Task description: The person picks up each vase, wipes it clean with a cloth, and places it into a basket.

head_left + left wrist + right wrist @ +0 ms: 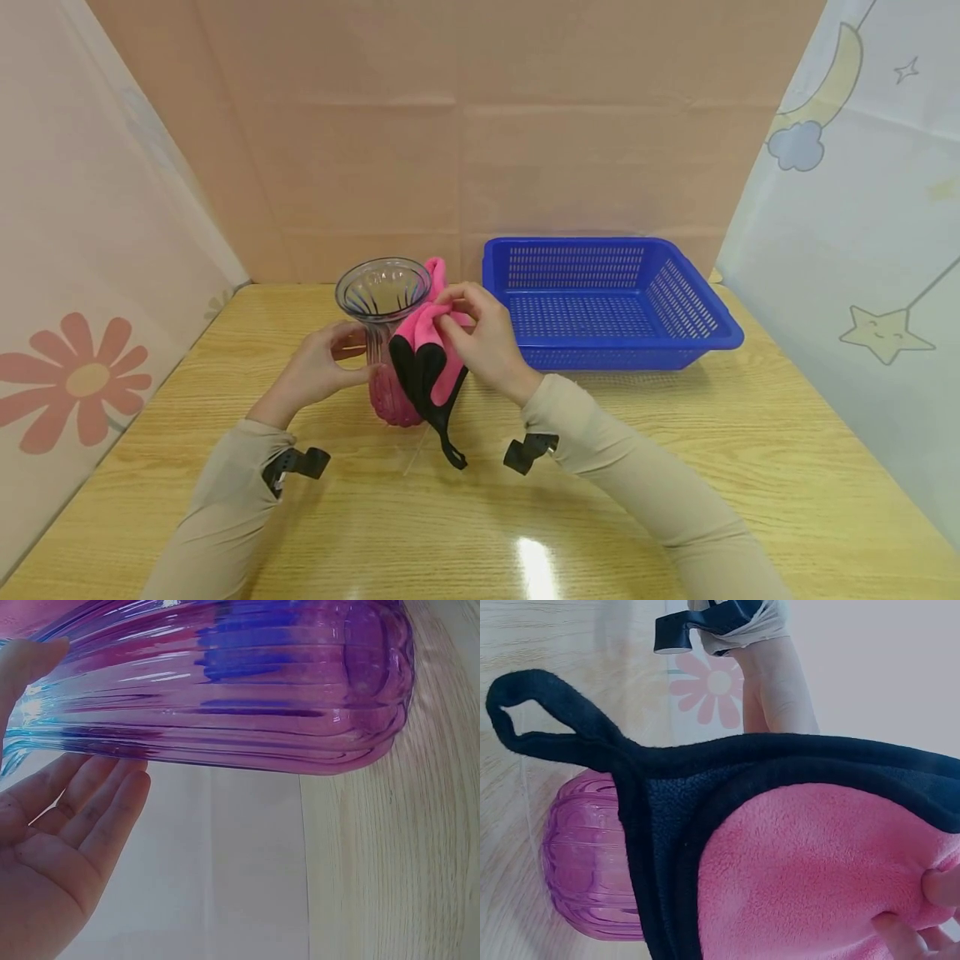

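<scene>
A ribbed glass vase (pixel 395 402), clear at its flared rim and pink-purple toward the base, stands upright on the table. My left hand (pixel 324 367) holds it below the rim, thumb on the near side and fingers behind. The left wrist view shows the tinted body of the vase (pixel 300 727) between thumb and fingers. In my right hand (pixel 483 340) a pink plush cloth with black trim (pixel 450 375) is pinched between thumb and fingers. It hangs against the vase's right side, and its black loop dangles lowest. Seen from the right wrist, the cloth (pixel 795 862) covers much of the vase.
Behind and to the right of the hands sits a blue perforated plastic basket (pixel 600 354) on the wooden table (pixel 420 533). A peach backdrop (pixel 465 167) rises behind the table, with printed white sheets at both sides.
</scene>
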`<state>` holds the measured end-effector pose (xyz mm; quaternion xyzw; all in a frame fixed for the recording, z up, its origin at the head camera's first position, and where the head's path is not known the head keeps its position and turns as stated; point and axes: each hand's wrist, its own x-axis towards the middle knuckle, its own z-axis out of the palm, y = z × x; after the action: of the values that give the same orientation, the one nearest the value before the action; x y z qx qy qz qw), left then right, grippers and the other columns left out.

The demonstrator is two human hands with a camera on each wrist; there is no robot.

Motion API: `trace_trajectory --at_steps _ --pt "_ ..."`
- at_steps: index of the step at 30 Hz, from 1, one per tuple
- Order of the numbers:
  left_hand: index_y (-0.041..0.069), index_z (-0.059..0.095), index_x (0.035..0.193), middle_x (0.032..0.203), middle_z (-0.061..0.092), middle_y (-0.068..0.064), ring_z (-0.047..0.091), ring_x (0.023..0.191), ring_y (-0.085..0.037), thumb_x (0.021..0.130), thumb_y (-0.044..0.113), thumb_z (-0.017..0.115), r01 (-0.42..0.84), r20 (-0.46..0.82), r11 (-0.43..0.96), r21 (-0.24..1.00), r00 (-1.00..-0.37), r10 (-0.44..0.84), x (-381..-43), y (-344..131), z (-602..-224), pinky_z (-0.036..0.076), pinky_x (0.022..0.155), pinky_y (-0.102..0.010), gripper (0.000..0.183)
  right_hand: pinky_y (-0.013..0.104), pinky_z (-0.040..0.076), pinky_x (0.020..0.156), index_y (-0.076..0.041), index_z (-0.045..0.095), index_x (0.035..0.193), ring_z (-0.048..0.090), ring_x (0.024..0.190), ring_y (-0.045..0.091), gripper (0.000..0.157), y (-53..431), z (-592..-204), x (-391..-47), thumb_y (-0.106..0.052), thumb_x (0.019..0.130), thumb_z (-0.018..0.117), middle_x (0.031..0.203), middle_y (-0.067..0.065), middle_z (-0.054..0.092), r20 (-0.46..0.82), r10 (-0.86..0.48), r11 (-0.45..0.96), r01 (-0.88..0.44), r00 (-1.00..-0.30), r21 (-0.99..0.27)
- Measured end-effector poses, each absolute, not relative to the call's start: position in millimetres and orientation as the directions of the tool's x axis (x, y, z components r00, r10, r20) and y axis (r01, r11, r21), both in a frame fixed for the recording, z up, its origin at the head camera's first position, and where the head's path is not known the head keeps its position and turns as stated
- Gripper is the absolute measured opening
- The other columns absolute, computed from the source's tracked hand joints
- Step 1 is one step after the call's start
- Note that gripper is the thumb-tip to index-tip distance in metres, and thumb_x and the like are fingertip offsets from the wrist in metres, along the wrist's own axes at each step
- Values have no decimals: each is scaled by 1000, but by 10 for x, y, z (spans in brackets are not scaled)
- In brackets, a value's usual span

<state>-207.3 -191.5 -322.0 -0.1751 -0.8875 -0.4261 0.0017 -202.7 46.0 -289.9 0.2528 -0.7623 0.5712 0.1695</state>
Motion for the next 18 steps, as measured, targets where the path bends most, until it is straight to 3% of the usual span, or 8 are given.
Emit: trace_trajectory --at_steps 18 --pt "-3 47 130 128 55 -25 57 115 -41 82 15 71 358 187 565 744 -922 338 -2016 -1902 -3208 48 98 -51 57 32 58 82 4 57 99 64 102 30 15 491 -2835 -2017 6 84 60 106 17 57 539 -156 144 -559 -828 -817"
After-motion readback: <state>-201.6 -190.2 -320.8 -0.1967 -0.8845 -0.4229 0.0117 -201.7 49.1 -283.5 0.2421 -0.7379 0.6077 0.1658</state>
